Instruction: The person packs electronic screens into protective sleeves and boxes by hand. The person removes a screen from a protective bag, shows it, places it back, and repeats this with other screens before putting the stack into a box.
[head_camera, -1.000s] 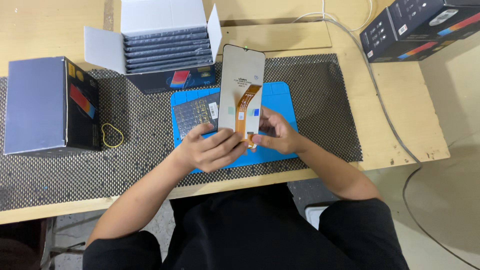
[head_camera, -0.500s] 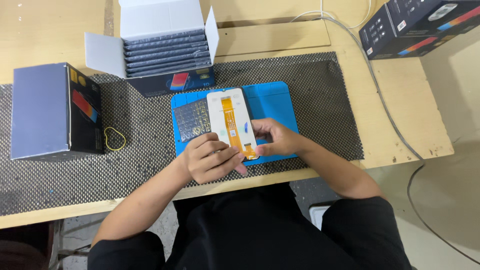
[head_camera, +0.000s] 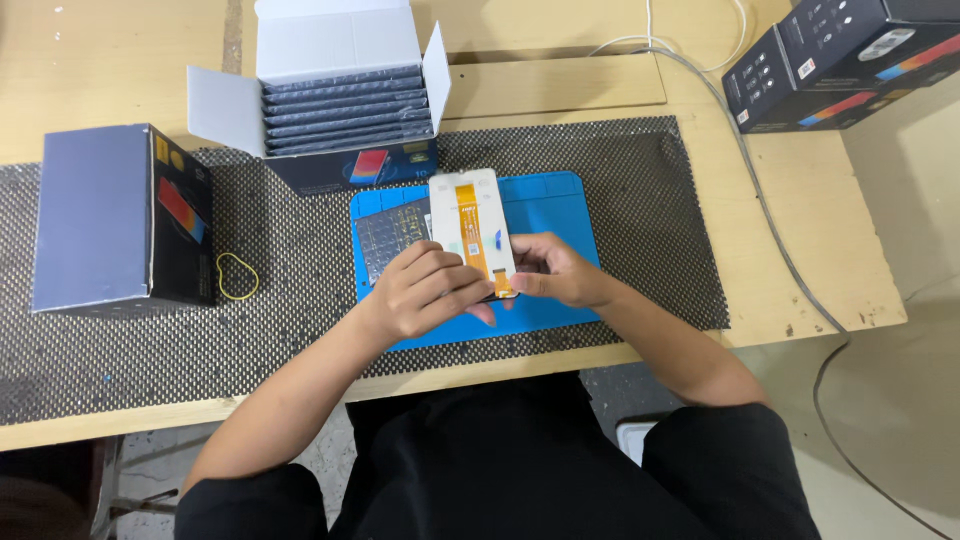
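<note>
From the head view, a white panel (head_camera: 470, 232) with an orange ribbon (head_camera: 472, 235) down its back is held flat over the blue mat (head_camera: 560, 215), gripped at its near end by both hands: the left hand (head_camera: 428, 290) is curled over the lower left edge, and the right hand (head_camera: 555, 272) is pinched on the lower right corner. The mat is laid on black mesh (head_camera: 650, 180), with an open box (head_camera: 345, 105) of dark sleeves behind it (flaps spread), a closed dark box (head_camera: 115, 220) and a yellow band (head_camera: 236, 276) off to the left, and another dark box (head_camera: 850, 65) at the far right corner, past which a grey cable (head_camera: 760, 200) is run.
</note>
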